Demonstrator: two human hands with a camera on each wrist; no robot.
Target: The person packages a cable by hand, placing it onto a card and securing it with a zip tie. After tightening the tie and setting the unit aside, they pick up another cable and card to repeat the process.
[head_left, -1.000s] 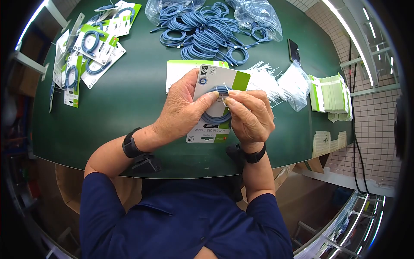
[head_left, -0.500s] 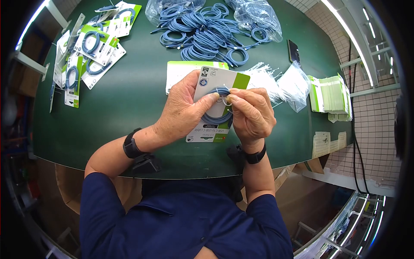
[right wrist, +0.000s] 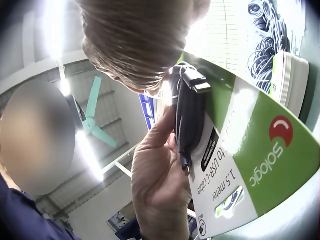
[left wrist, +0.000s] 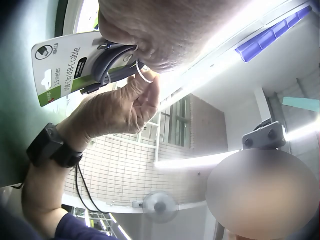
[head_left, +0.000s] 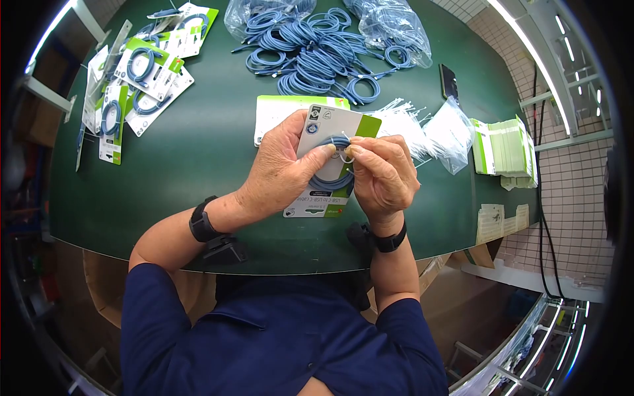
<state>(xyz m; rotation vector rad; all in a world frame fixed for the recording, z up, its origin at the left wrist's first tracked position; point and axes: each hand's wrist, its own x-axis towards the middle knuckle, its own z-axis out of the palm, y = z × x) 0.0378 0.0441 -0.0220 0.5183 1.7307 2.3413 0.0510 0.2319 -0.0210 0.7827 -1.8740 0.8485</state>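
Observation:
The left hand (head_left: 281,162) holds a white and green card (head_left: 330,121), its thumb pressing a coiled blue cable (head_left: 325,183) against the front. The right hand (head_left: 388,173) pinches a thin white tie (head_left: 345,157) at the coil's right side. In the left wrist view the tie (left wrist: 143,74) forms a loop beside the coil, at the right hand's (left wrist: 117,107) fingertips. A metal cable plug (right wrist: 202,87) shows near the card's (right wrist: 260,150) green part in the right wrist view, with the left hand (right wrist: 162,175) behind.
Carded cables (head_left: 142,69) lie in a pile at the left. Loose blue cables (head_left: 317,49) and clear bags (head_left: 396,30) are at the back. White ties (head_left: 396,129), a phone (head_left: 449,82) and stacked cards (head_left: 512,148) stand right; more cards (head_left: 267,112) lie behind the left hand.
Both hands stay almost in place around the card. The right fingers have shifted slightly at the tie, whose loop shows a little more clearly than a second ago.

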